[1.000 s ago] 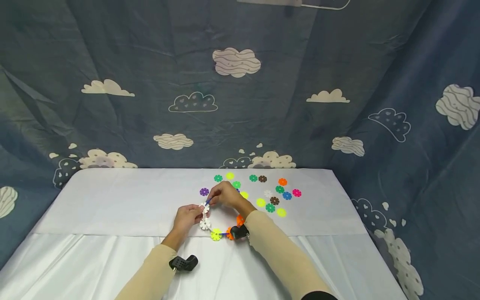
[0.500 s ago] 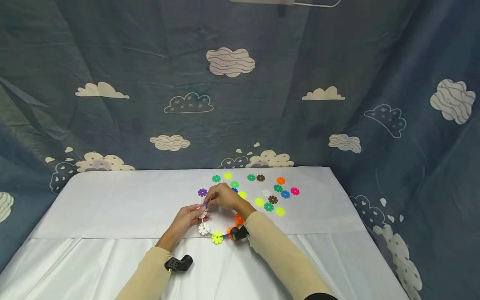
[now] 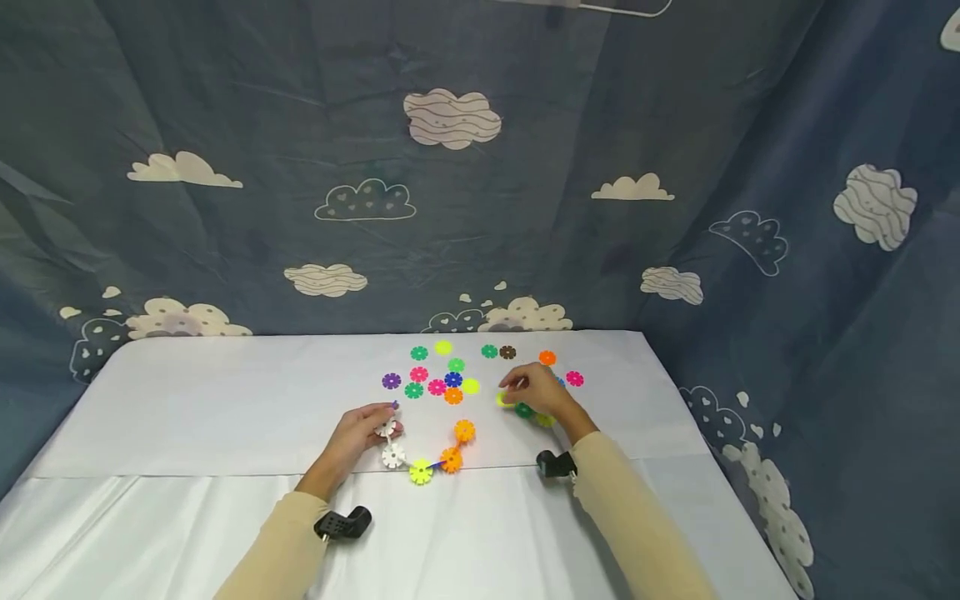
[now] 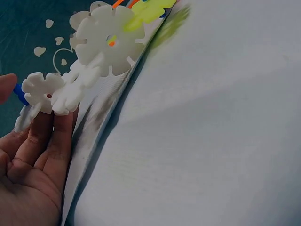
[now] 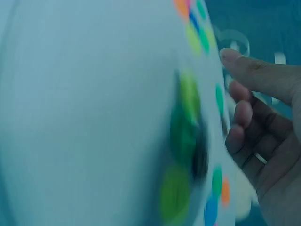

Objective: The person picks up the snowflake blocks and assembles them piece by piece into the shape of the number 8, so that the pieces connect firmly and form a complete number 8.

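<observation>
My left hand (image 3: 352, 437) holds one end of a linked chain of notched plastic flower discs, pinching the white discs (image 4: 40, 89). A small blue piece (image 4: 19, 94) sticks out at that end, by the thumb. From there the chain curves through another white disc (image 3: 393, 455), a yellow disc (image 3: 421, 472) and two orange discs (image 3: 452, 459), with a blue piece between yellow and orange. My right hand (image 3: 538, 390) hovers over the loose discs at the right, fingers loosely bent and holding nothing. It covers part of a yellow disc (image 3: 503, 401) in the head view.
Several loose discs lie toward the back of the white-covered table (image 3: 225, 417), among them purple (image 3: 392, 381), dark blue (image 3: 453, 379), pink (image 3: 575, 378) and brown (image 3: 507, 352). Behind the table hangs a dark cloud-print curtain (image 3: 525, 250).
My right hand has left the chain's end near the left hand and moved right, over the loose discs. The left hand keeps holding the chain. Discs formerly behind the right hand now show.
</observation>
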